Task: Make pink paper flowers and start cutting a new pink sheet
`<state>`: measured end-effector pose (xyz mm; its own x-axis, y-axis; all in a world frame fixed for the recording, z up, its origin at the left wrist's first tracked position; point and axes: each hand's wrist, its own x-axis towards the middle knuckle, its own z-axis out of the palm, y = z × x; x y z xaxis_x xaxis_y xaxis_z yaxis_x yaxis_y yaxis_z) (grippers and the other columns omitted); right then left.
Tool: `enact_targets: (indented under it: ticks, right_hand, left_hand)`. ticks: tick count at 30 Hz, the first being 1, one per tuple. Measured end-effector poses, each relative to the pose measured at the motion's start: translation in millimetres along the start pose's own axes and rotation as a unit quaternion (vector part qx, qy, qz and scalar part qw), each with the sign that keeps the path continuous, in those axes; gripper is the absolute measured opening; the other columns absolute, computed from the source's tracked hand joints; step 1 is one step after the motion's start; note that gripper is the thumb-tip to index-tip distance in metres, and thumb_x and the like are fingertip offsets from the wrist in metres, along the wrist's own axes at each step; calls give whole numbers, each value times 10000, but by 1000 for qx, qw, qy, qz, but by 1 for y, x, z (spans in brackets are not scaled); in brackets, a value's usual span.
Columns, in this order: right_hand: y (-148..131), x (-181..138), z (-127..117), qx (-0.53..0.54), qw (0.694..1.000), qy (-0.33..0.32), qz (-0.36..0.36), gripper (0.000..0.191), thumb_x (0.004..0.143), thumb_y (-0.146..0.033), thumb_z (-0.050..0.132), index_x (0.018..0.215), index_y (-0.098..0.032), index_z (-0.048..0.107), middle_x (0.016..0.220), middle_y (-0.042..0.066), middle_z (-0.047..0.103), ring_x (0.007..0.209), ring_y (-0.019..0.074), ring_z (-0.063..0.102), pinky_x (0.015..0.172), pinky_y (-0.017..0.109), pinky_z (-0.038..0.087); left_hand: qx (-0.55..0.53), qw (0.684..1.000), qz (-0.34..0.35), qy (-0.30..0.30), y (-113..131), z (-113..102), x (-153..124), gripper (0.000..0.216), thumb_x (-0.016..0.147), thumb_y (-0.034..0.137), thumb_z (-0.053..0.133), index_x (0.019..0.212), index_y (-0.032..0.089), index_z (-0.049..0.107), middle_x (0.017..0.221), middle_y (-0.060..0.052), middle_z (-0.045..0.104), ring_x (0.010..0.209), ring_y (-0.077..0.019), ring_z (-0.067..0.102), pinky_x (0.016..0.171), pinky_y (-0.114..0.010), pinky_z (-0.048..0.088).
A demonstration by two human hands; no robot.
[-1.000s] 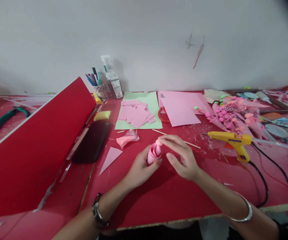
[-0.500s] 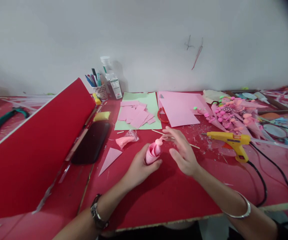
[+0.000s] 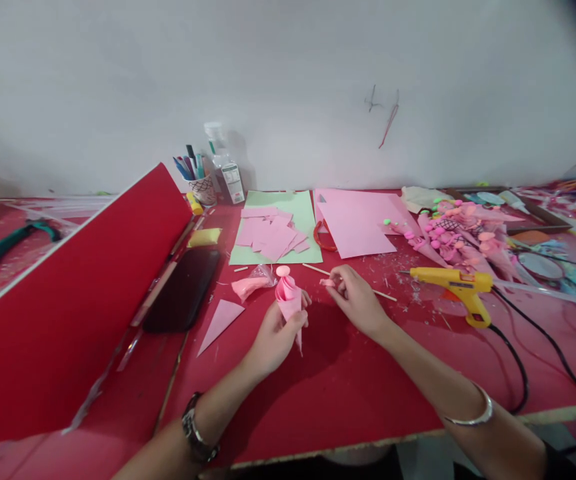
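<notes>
My left hand (image 3: pixel 274 335) is wrapped round a pink paper cone (image 3: pixel 289 302), held upright with a small pink disc (image 3: pixel 283 271) at its top. My right hand (image 3: pixel 355 300) rests on the red table (image 3: pixel 348 393) just right of the cone, its fingertips pinched on a small pink piece (image 3: pixel 327 283). A thin wooden stick (image 3: pixel 349 281) lies under or behind those fingers. A clear bag of pink bits (image 3: pixel 252 281) sits just left of the cone.
A yellow glue gun (image 3: pixel 455 285) with a black cord lies to the right. Finished pink cones (image 3: pixel 461 233) are piled behind it. Pink sheets (image 3: pixel 355 220), green paper with pink squares (image 3: pixel 275 230), a pen cup (image 3: pixel 201 183), a red board (image 3: pixel 78 293) and a black phone (image 3: pixel 184 288) surround the work spot.
My left hand has turned the cone upright and shifted it left. My right hand has drawn away from the cone's top and closed its fingers on a small pink piece near the stick.
</notes>
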<state>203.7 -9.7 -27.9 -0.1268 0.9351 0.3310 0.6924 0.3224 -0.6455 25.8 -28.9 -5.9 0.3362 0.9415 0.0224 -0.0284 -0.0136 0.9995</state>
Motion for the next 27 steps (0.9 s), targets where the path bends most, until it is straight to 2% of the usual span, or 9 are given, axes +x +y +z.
enact_targets:
  ticks: [2, 4, 7, 10, 13, 16, 21, 27]
  right_hand:
    - [-5, 0, -2, 40, 999, 4, -7, 201, 825, -193, 445, 1004, -187, 537, 855, 51, 541, 724, 153, 548, 640, 290, 464]
    - [-11, 0, -3, 104, 994, -14, -17, 220, 835, -210, 440, 1021, -198, 557, 855, 51, 563, 742, 150, 564, 678, 298, 473]
    - [-19, -3, -3, 215, 976, -34, -5, 192, 828, -232, 460, 982, -193, 568, 838, 42, 614, 750, 145, 599, 713, 302, 492]
    - [-25, -6, -1, 262, 964, -35, 13, 141, 783, -244, 523, 897, -185, 578, 823, 38, 644, 744, 147, 622, 686, 283, 514]
    - [-29, -8, 2, 258, 966, -22, 16, 102, 752, -258, 555, 816, -182, 578, 760, 22, 643, 703, 140, 628, 646, 261, 523]
    - [-32, -9, 3, 262, 965, -18, -1, 85, 751, -229, 544, 816, -180, 572, 758, 16, 640, 698, 130, 628, 655, 251, 523]
    - [-34, -9, 1, 208, 975, -32, -65, 111, 756, -177, 531, 848, -184, 592, 779, 14, 647, 704, 121, 610, 656, 243, 499]
    - [-36, -8, -5, 157, 980, -6, -123, 74, 785, -217, 540, 817, -186, 599, 768, 22, 625, 705, 125, 566, 655, 260, 459]
  left_hand:
    - [28, 999, -6, 19, -1, 0, 1, 100, 702, 202, 488, 791, 156, 479, 772, -10, 515, 659, -109, 468, 658, -267, 391]
    - [33, 999, -19, 22, -2, 0, 2, 127, 722, 204, 483, 837, 152, 476, 738, -3, 520, 648, -110, 475, 645, -262, 393]
    - [18, 999, -18, 22, -4, 3, 2, 101, 787, 234, 434, 853, 159, 449, 618, 36, 486, 556, -91, 457, 581, -238, 384]
    - [15, 998, -9, 52, -6, 5, 1, 126, 801, 291, 460, 823, 170, 440, 586, 58, 444, 516, -76, 431, 538, -216, 370]
    - [12, 997, -13, 74, -8, 7, 1, 189, 784, 333, 504, 870, 172, 453, 665, 40, 483, 554, -80, 461, 556, -214, 394]
    - [18, 998, -33, 57, -7, 6, 1, 231, 791, 358, 487, 918, 167, 461, 720, 19, 518, 595, -93, 497, 573, -224, 421]
    - [79, 995, -30, 52, -4, 3, 2, 186, 769, 323, 518, 862, 164, 494, 677, 29, 523, 609, -105, 504, 582, -232, 422]
    - [50, 998, -27, 41, -1, 1, 5, 178, 769, 317, 530, 830, 153, 496, 693, 17, 549, 623, -116, 535, 611, -250, 434]
